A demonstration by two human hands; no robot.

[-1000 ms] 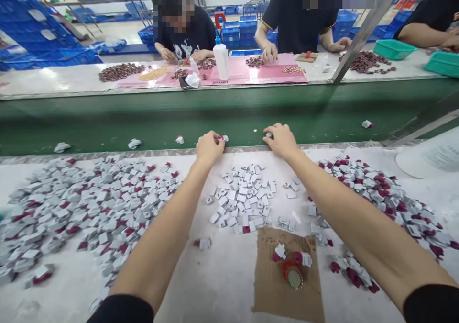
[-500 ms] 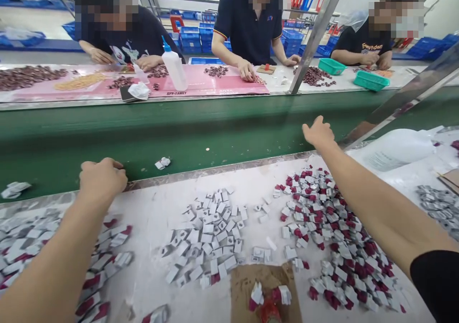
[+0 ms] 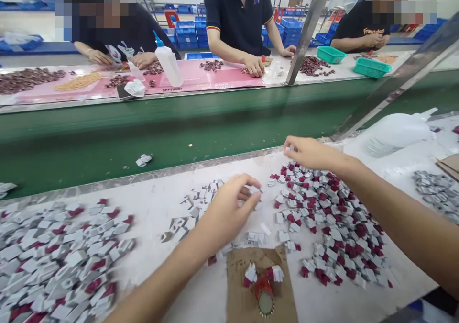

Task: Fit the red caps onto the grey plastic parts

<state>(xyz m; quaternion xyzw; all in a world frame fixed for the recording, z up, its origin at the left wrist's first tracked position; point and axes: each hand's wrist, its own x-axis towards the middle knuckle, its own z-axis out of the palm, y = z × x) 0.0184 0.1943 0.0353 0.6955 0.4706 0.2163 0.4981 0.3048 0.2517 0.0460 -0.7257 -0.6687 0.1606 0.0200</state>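
Note:
My left hand (image 3: 229, 208) hovers over the middle pile of small grey-white pieces (image 3: 184, 220), its fingers apart and curved, nothing visible in them. My right hand (image 3: 304, 151) is above the top edge of the pile of white and dark-red pieces (image 3: 330, 217); its fingers are bent, thumb and fingertips slightly apart, with no object seen in them. Below my hands lies a brown cardboard piece (image 3: 236, 284) bearing a red item with a bottle-cap shape (image 3: 265, 301) and two white-and-red pieces (image 3: 274, 273).
Another pile of white and red pieces (image 3: 60, 261) is at the left. A green belt (image 3: 215, 122) runs across, carrying a white scrap (image 3: 144, 160). A white bottle (image 3: 394, 134) lies right, beside a slanted metal post (image 3: 390, 83). Three people work opposite.
My left hand has moved right from the belt's edge to the middle pile. My right hand has drawn back from the belt toward the right pile. The view has shifted slightly.

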